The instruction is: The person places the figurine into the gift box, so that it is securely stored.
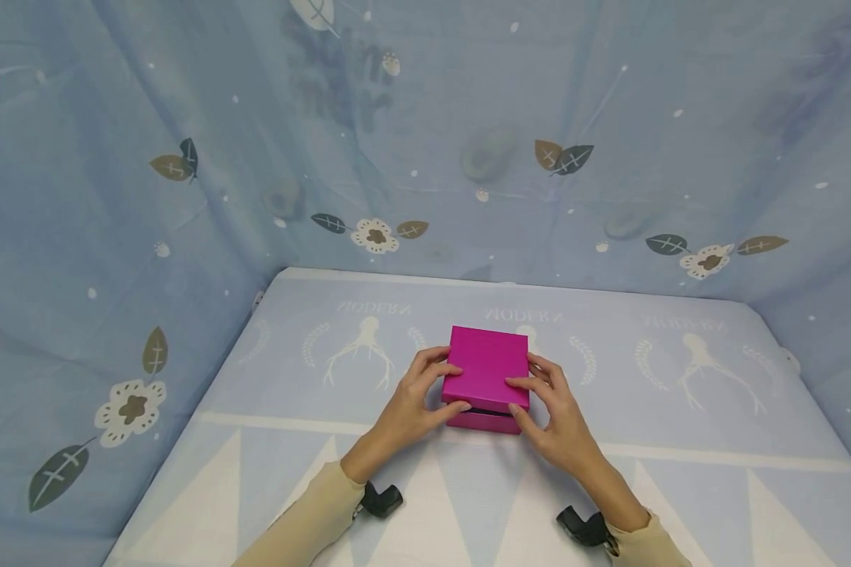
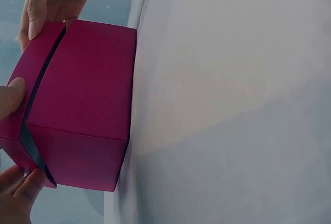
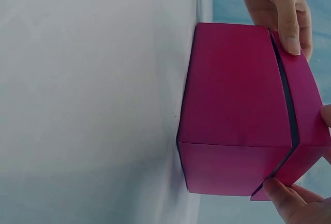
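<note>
A magenta square box sits on the table in the head view, its lid [image 1: 485, 364] over the base [image 1: 484, 423]. A dark gap runs between lid and base along the front, narrowing toward the back on the side faces in both wrist views. My left hand [image 1: 413, 402] grips the lid from the left, thumb at the front edge. On the right side, my right hand [image 1: 559, 416] holds the lid likewise, thumb at the front and a finger on top. The base [image 2: 85, 79] stands on the cloth in the left wrist view. The inside is hidden.
A pale blue and white patterned cloth [image 1: 369, 394] covers the table. Blue fabric walls with leaves and flowers [image 1: 397, 142] rise behind and at both sides. A black wrist device [image 1: 381, 500] sits at the left cuff, another [image 1: 583, 526] at the right.
</note>
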The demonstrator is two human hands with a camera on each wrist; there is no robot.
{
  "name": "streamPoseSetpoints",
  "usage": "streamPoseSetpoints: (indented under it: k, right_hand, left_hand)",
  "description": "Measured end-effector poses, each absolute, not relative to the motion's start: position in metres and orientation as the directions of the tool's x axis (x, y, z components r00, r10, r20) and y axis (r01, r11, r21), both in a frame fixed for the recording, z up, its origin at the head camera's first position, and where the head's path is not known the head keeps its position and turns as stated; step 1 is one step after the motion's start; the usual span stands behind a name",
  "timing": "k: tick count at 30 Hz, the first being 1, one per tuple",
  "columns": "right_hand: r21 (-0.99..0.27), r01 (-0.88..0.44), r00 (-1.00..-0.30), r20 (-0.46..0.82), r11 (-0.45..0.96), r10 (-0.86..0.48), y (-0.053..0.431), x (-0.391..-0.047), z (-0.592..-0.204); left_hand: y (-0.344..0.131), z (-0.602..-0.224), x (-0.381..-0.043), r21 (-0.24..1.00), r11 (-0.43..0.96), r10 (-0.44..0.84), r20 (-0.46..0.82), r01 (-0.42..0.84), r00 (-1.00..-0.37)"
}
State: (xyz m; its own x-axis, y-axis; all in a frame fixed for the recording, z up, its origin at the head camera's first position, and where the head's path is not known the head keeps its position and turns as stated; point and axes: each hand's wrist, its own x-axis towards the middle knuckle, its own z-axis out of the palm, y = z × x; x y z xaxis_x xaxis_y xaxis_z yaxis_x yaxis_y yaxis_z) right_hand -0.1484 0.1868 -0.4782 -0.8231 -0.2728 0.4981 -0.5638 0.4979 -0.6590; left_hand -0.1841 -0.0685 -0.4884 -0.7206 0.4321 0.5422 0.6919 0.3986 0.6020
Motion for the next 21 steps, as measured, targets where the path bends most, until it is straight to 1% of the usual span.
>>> streamPoseSetpoints:
  k: [8, 21]
  right_hand:
    - [-0.651, -0.567, -0.821, 0.5, 0.505, -0.278, 0.1882, -0.1481, -0.4803]
    - [-0.653, -0.573, -0.817, 0.503, 0.495, -0.282, 0.1901, -0.149, -0.4837]
  left_hand:
    - [-0.0683, -0.4894, -0.1833, 0.598, 0.405, 0.436, 0.539, 0.692, -0.721]
    - [-0.0673, -0.4921, -0.1822, 0.619, 0.415, 0.436, 0.507, 0.667, -0.743]
